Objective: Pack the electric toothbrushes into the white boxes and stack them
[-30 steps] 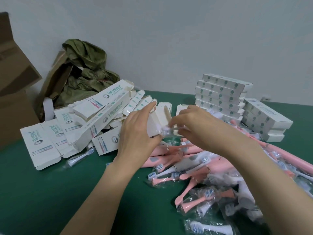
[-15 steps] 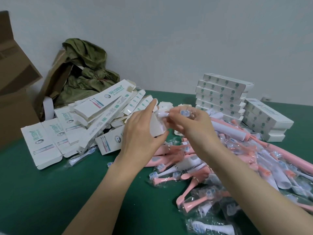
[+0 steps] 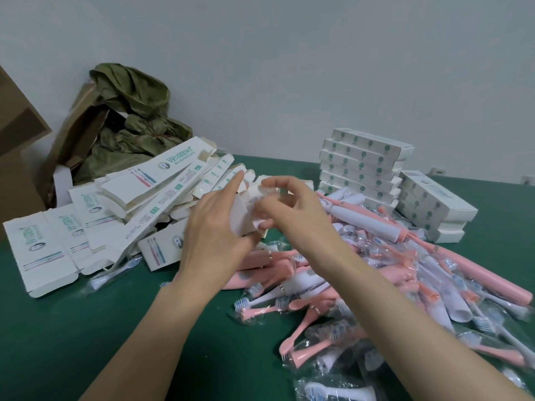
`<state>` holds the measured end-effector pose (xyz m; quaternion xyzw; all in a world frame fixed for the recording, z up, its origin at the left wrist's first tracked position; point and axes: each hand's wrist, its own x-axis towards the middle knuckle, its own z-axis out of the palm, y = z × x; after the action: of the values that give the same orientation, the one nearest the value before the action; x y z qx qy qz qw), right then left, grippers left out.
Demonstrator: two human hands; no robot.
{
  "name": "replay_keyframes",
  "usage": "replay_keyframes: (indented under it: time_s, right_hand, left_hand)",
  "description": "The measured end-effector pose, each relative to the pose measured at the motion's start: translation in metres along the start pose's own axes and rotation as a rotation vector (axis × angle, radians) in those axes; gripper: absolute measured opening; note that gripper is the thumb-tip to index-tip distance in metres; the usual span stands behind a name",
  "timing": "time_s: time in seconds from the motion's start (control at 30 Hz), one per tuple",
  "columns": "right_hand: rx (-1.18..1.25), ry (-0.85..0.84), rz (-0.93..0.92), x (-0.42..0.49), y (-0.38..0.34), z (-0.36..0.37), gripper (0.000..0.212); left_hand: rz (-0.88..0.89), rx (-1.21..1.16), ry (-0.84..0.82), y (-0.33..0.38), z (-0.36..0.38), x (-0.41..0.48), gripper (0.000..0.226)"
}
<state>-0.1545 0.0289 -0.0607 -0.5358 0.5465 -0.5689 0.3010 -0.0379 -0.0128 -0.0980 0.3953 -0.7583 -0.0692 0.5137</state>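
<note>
Two hands met at our white box [image 3: 242, 215], open end rightward: left hand [image 3: 214, 235] gripped it, right hand [image 3: 292, 209] pinched a clear wrapper [image 3: 267, 198].

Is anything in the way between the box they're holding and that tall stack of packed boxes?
Only the right hand, working at the open end of the held box on the stack side. Loose toothbrushes lie on the table up to the stack's foot, but the box is held above them.
</note>
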Motion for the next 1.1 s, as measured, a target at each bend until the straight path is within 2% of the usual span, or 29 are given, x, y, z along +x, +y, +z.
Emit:
replay_keyframes:
  time_s: [0.07,0.17,0.23,0.33,0.43,0.5,0.6,0.67,0.77,0.87,1.0,1.1]
  right_hand:
    - [0.057,0.060,-0.042,-0.001,0.000,-0.001,0.017]
    - [-0.055,0.223,-0.202,-0.010,0.006,0.007,0.010]
    - [-0.143,0.242,-0.281,-0.012,0.009,0.016,0.009]
    - [-0.431,0.091,-0.374,-0.012,0.014,0.025,0.019]
    - [-0.567,-0.049,-0.452,-0.015,0.015,0.027,0.025]
    - [-0.497,-0.075,-0.443,-0.010,0.005,0.014,0.027]
    - [-0.274,0.125,-0.243,0.024,-0.007,-0.030,0.026]
    - [-0.414,0.174,-0.134,0.050,-0.003,-0.063,0.023]
    - [-0.824,0.018,-0.051,0.078,0.025,-0.085,0.023]
    - [-1.083,-0.162,-0.075,0.093,0.053,-0.082,0.027]
    - [-1.209,-0.308,-0.160,0.107,0.070,-0.074,0.022]
    - [-1.248,-0.402,-0.159,0.111,0.075,-0.066,0.031]
  left_hand:
    - [0.009,-0.008,0.028,0.000,0.000,0.000,0.082]
    - [0.031,0.006,0.035,0.002,0.000,-0.002,0.077]
    - [0.038,-0.007,0.021,0.001,0.000,-0.004,0.072]
    - [0.016,-0.010,-0.004,-0.006,0.002,-0.003,0.063]
    - [-0.024,-0.017,-0.011,-0.009,0.003,-0.001,0.066]
    - [-0.037,-0.034,-0.011,-0.006,0.001,0.000,0.070]
    - [-0.021,0.002,-0.005,-0.003,-0.001,-0.001,0.079]
    - [0.001,0.014,-0.012,-0.001,-0.002,-0.001,0.079]
    - [0.018,0.026,-0.021,-0.001,-0.002,-0.001,0.079]
    - [0.015,0.025,-0.033,-0.001,-0.002,-0.002,0.080]
    - [0.020,0.010,-0.043,0.001,-0.004,-0.002,0.079]
    - [0.027,0.021,-0.046,-0.001,-0.005,0.000,0.080]
